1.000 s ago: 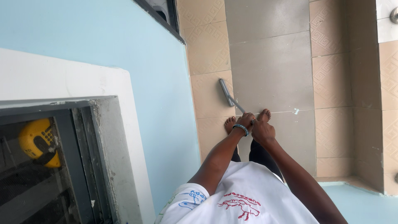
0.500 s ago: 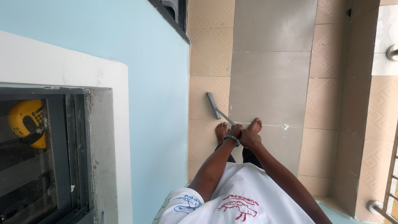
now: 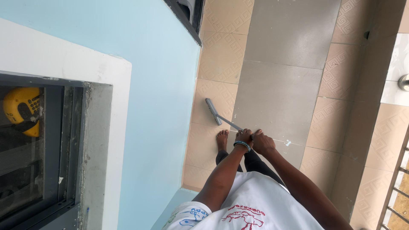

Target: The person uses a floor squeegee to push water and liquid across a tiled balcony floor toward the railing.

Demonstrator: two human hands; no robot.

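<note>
Your left hand (image 3: 243,137) and right hand (image 3: 263,142) are clenched on the long-handled grey floor squeegee (image 3: 218,115), probably light and stiff; grip the handle's top end, well above its blade.

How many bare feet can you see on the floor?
1: one bare foot on a tan tile beside the left hand. The other foot may be hidden behind the right hand.

Only one view from my end: head camera, looking steeply down along torso to tiled floor (image 3: 281,98) (frame rolled sideways), pale blue wall (image 3: 157,85) close alongside.
</note>
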